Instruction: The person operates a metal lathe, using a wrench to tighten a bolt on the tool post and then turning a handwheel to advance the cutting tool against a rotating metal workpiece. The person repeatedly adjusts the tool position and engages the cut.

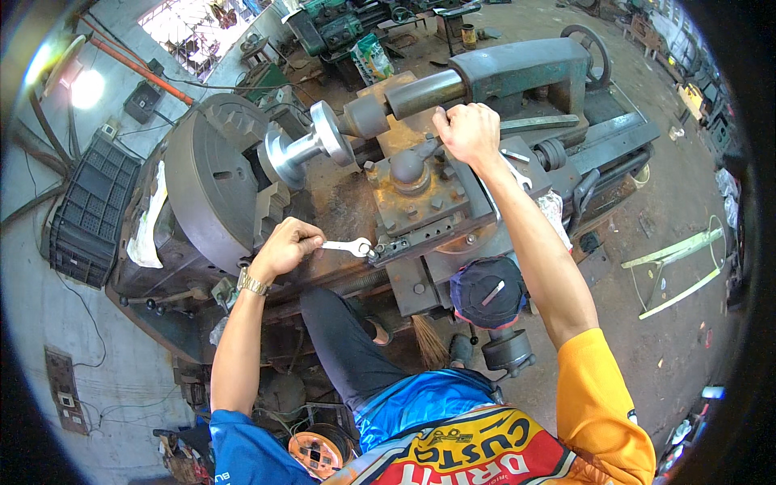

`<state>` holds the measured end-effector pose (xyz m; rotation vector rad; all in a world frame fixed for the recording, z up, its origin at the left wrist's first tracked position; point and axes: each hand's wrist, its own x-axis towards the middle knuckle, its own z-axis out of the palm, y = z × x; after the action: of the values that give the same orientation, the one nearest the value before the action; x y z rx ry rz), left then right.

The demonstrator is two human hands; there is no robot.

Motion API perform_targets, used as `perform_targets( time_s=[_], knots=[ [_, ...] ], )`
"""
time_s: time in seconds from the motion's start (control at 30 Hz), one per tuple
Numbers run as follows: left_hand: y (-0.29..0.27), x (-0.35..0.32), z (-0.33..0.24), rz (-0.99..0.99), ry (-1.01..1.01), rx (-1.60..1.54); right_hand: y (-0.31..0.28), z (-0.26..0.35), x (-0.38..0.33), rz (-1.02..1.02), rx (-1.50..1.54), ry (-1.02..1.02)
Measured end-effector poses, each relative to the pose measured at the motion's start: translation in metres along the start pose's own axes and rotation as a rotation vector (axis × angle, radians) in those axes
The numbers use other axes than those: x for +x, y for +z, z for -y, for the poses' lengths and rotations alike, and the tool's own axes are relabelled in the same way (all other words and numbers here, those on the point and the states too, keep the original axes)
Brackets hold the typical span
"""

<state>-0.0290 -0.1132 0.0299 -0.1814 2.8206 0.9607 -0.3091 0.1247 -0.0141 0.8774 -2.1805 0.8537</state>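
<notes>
My left hand (284,247), with a metal watchband at its wrist, pinches a silver open-end spanner (343,245). The spanner's jaw is at a small bolt on the end of the tool holder (428,236), though whether it sits on the bolt is too small to tell. At the far side, my right hand (470,133) is closed around the end of the lever (423,152) on top of the square tool post (416,198). A shiny turned flanged workpiece (303,152) lies between the large lathe chuck (212,178) and the tailstock quill (426,93).
The green tailstock (521,71) with its handwheel (596,56) stands at the far right. A dark cap (487,289) hangs at the carriage front. Another spanner (517,168) lies beside my right forearm. A black crate (93,210) leans left; a pale frame (675,267) lies on the floor.
</notes>
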Motion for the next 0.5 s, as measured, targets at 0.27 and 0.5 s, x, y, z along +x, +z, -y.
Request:
perform_targets(
  time_s=[0.27, 0.5],
  knots=[
    [0.0018, -0.0023, -0.0008, 0.011, -0.037, -0.014, 0.0021, -0.0014, -0.0007, -0.009, -0.011, 0.0],
    [0.0049, -0.0029, 0.0029, -0.004, -0.072, -0.008, 0.0021, -0.0011, -0.0005, -0.034, -0.008, -0.008]
  ],
)
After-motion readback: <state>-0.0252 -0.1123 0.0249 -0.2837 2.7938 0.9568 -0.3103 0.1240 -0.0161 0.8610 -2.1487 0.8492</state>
